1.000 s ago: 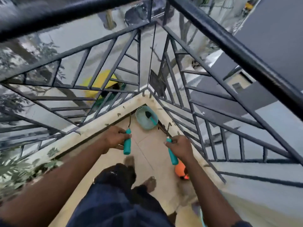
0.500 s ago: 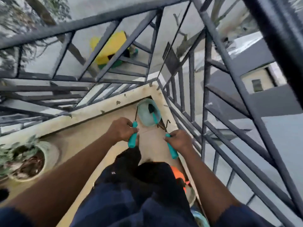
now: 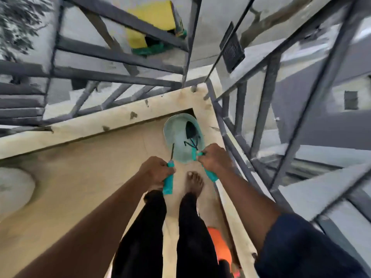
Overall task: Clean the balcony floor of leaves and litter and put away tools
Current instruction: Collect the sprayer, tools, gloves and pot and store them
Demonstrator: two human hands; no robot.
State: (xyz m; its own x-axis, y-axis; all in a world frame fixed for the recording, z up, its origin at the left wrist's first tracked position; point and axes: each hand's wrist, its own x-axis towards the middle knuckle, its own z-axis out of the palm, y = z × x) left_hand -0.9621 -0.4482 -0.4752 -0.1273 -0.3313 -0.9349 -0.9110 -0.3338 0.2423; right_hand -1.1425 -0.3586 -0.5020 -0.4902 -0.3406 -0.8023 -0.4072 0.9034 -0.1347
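My left hand (image 3: 155, 170) grips a teal-handled garden tool (image 3: 168, 182) whose thin dark metal shaft points up toward the corner. My right hand (image 3: 213, 157) grips a second teal-handled tool, a small hand rake (image 3: 210, 174), with its dark prongs over a pale teal bucket (image 3: 176, 133). The bucket stands on the balcony floor (image 3: 80, 177) in the corner under the railing. A dark trowel blade (image 3: 190, 130) with a teal handle lies inside it. Both hands hover just in front of the bucket's near rim.
Grey metal railing (image 3: 265, 101) closes the corner on two sides above a cream ledge (image 3: 120, 119). My bare foot (image 3: 193, 183) and dark trouser legs stand behind the hands. An orange object (image 3: 218, 245) lies by the right ledge. A pale pot rim (image 3: 16, 189) sits far left.
I have stepped closer to the corner. Both hands moved forward with their tools, and the right hand's rake head now hangs over the bucket.
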